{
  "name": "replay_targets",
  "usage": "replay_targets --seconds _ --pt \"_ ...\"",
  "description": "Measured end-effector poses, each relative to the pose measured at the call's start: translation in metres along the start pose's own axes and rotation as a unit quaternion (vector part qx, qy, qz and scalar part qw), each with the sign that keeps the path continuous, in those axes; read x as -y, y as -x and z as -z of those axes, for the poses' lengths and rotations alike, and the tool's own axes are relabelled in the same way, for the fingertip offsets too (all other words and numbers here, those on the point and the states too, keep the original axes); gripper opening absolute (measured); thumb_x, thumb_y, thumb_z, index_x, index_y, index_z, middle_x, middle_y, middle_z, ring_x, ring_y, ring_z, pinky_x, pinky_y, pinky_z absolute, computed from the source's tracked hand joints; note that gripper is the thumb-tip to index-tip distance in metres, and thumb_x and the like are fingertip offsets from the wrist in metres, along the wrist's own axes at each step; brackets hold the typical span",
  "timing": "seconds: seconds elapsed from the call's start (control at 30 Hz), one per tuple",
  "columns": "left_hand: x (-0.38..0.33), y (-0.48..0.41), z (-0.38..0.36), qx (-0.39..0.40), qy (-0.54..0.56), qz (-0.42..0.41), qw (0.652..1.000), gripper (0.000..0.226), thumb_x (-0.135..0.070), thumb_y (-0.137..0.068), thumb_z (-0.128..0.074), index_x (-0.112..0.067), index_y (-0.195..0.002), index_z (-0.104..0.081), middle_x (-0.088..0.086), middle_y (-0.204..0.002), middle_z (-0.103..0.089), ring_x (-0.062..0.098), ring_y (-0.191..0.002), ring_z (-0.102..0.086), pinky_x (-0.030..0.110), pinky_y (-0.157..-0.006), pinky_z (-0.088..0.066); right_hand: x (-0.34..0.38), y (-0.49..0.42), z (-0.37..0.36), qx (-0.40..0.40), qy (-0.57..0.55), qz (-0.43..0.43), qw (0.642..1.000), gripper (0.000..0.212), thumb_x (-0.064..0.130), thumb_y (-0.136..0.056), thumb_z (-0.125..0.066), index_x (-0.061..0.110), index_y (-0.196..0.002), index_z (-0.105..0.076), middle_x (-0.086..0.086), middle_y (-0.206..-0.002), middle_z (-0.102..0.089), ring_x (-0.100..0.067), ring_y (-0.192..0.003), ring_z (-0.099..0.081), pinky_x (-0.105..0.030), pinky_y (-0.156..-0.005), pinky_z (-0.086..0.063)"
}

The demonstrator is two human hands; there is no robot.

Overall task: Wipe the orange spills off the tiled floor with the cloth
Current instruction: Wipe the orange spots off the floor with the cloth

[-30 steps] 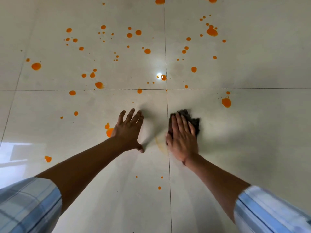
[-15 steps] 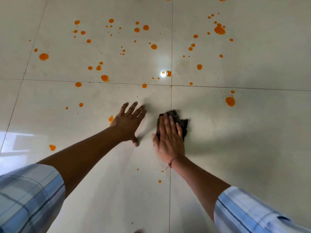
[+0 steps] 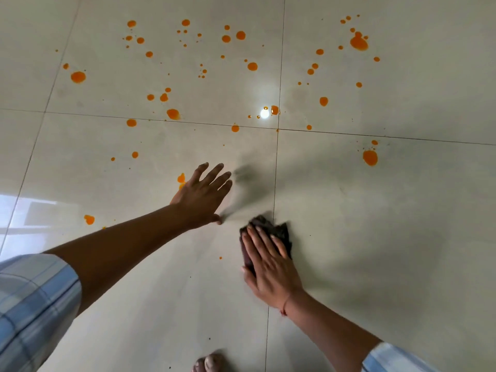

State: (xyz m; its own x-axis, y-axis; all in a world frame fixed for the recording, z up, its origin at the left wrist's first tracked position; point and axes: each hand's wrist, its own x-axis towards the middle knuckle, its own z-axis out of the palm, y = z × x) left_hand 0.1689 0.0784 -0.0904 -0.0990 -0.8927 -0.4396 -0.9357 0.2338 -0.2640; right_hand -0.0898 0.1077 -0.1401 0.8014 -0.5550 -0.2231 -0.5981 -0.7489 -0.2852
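A: Head view, quick. Right hand (image 3: 271, 269) lies flat on the dark cloth (image 3: 280, 232). Its fingers (image 3: 261, 241) are straight and close together, pressing the cloth onto the tiled floor (image 3: 375, 237), not curled round it.
B: Where's the cloth?
A: Just below frame centre, straddling the vertical grout line (image 3: 267, 331). A crumpled edge pokes out at 12 and 1 o'clock of the hand.
B: Left hand?
A: Left hand (image 3: 202, 197) is at 10 o'clock of the cloth and apart from it. Fingers spread, holding nothing, thumb tip on the floor. Can't tell if the palm touches.
B: Spills?
A: Orange spills (image 3: 359, 42) are scattered from 9 through 2 o'clock of the hands. One blot is just beside the left hand at its 10, partly hidden. A big one sits at 1 o'clock of the cloth, well apart.
B: Rest?
A: Checked sleeves (image 3: 32, 304) at 7 and 5, bare toes (image 3: 208, 363) at 6, lamp glare (image 3: 264, 113) at 12.
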Motion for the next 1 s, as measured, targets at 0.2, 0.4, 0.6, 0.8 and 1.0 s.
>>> replay_targets --seconds 0.2,0.4,0.6,0.8,1.0 --pt "-0.015 0.075 -0.022 -0.005 0.092 0.061 0.994 0.104 -0.071 -0.073 -0.061 -0.010 -0.150 -0.025 0.012 -0.160 -0.013 0.032 -0.147 -0.007 0.052 -0.115 -0.006 -0.006 -0.031 0.014 -0.031 0.028 -0.063 0.997 0.067 0.043 -0.095 -0.037 0.012 -0.153 -0.028 -0.006 -0.161 -0.022 -0.023 -0.149 -0.020 -0.041 -0.118 -0.015" --pt "-0.046 0.152 -0.061 0.039 0.245 0.236 0.939 0.110 -0.071 -0.064 -0.069 -0.010 -0.149 -0.032 0.007 -0.159 -0.020 0.028 -0.147 -0.009 0.050 -0.115 -0.008 0.014 -0.004 -0.002 0.028 0.042 0.122 0.991 0.068 0.044 -0.094 -0.041 0.015 -0.154 -0.027 -0.003 -0.162 -0.020 -0.019 -0.149 -0.019 -0.040 -0.118 -0.015" --pt "-0.062 0.169 -0.083 0.068 0.295 0.277 0.912 0.113 -0.079 -0.069 -0.055 -0.017 -0.154 -0.013 -0.003 -0.162 -0.001 0.022 -0.147 0.010 0.046 -0.116 0.003 0.045 -0.056 0.006 -0.010 0.040 0.056 0.998 0.066 0.043 -0.092 -0.042 0.013 -0.151 -0.033 -0.005 -0.160 -0.028 -0.022 -0.148 -0.025 -0.041 -0.117 -0.016" --pt "-0.062 0.168 -0.081 0.063 0.313 0.279 0.906 0.112 -0.076 -0.071 -0.056 -0.017 -0.154 -0.010 -0.003 -0.161 0.006 0.022 -0.146 0.015 0.046 -0.116 0.005 0.017 -0.016 -0.002 0.050 0.084 0.233 0.968 0.068 0.044 -0.094 -0.042 0.016 -0.154 -0.027 -0.004 -0.161 -0.024 -0.019 -0.149 -0.022 -0.039 -0.118 -0.016" --pt "-0.062 0.167 -0.086 0.063 0.316 0.277 0.905 0.113 -0.078 -0.071 -0.055 -0.018 -0.154 -0.008 -0.003 -0.161 0.008 0.022 -0.146 0.017 0.045 -0.117 0.007 0.068 -0.061 -0.008 0.004 0.046 0.108 0.993 0.067 0.042 -0.093 -0.044 0.014 -0.153 -0.028 -0.005 -0.161 -0.023 -0.022 -0.149 -0.020 -0.044 -0.118 -0.021"
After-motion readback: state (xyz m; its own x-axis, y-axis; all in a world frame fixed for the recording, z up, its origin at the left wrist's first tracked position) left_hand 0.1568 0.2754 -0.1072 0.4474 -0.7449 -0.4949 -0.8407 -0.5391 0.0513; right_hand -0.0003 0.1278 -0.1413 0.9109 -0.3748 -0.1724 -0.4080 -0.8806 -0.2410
